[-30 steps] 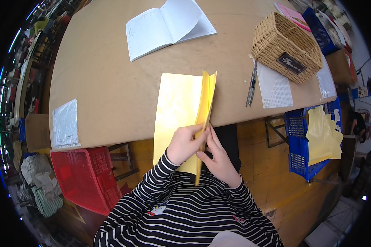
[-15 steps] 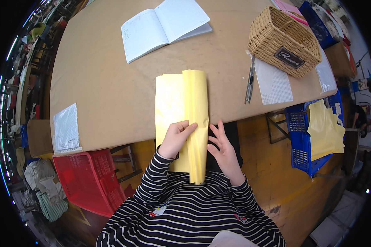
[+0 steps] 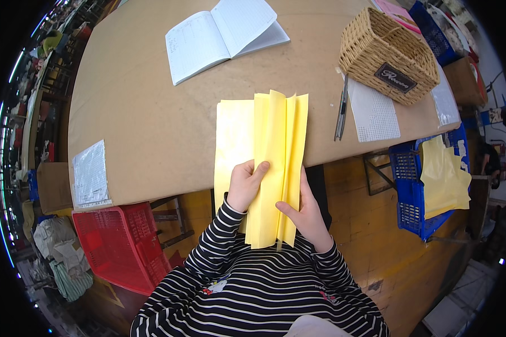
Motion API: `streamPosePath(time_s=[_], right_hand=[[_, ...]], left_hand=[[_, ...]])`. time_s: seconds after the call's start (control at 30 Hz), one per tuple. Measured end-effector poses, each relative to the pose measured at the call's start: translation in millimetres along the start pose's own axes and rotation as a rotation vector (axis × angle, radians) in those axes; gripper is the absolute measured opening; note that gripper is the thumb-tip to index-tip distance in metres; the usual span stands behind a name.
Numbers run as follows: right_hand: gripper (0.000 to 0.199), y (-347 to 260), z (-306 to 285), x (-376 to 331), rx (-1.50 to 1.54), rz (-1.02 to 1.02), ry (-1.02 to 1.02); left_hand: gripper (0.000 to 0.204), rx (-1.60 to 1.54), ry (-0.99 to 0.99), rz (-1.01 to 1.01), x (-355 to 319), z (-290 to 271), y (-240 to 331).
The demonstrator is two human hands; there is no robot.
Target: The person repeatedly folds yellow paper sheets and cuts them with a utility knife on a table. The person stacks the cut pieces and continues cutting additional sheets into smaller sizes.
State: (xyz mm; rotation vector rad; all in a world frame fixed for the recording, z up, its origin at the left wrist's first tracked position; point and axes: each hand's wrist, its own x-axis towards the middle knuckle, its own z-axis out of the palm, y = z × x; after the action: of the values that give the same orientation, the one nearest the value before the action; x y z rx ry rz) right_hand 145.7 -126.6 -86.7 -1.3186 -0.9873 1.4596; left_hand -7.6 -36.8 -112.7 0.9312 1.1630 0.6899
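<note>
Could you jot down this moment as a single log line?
left hand: pressing yellow paper | right hand: gripping its folded pleats | paper: overhangs table edge | nearby: open notebook, wicker basket

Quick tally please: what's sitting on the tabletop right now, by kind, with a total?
Yellow paper being folded, under the left hand and right hand: 1
Open notebook: 1
Wicker basket: 1
Pen: 1
White grid sheet: 1
Clear plastic sleeve at the left edge: 1
Total: 6
</note>
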Motion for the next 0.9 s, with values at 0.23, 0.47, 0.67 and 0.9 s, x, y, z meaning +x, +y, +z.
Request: streamPosePath(time_s=[0.23, 0.47, 0.67, 0.9], right_hand=[[0.08, 3.6, -0.5, 2.6, 0.025, -0.041, 0.091], [0.075, 6.9, -5.1, -0.7, 0.113, -0.024, 0.16], [0.059, 8.5, -4.6, 0.9, -0.412, -0.232, 0.27], [0.046, 7.1, -4.2, 1.3, -0.341, -0.181, 0.2]], left_hand=[[0.032, -0.144, -0.033, -0.003, 9.4, -6.5, -15.7], [0.051, -0.077, 0.033, 0.206, 1.5, 12.8, 3.1], [0.027, 0.523, -0.083, 0.362, -10.4, 13.2, 24.6], [0.025, 0.368, -0.009, 0.202, -13.4, 11.1, 17.4]])
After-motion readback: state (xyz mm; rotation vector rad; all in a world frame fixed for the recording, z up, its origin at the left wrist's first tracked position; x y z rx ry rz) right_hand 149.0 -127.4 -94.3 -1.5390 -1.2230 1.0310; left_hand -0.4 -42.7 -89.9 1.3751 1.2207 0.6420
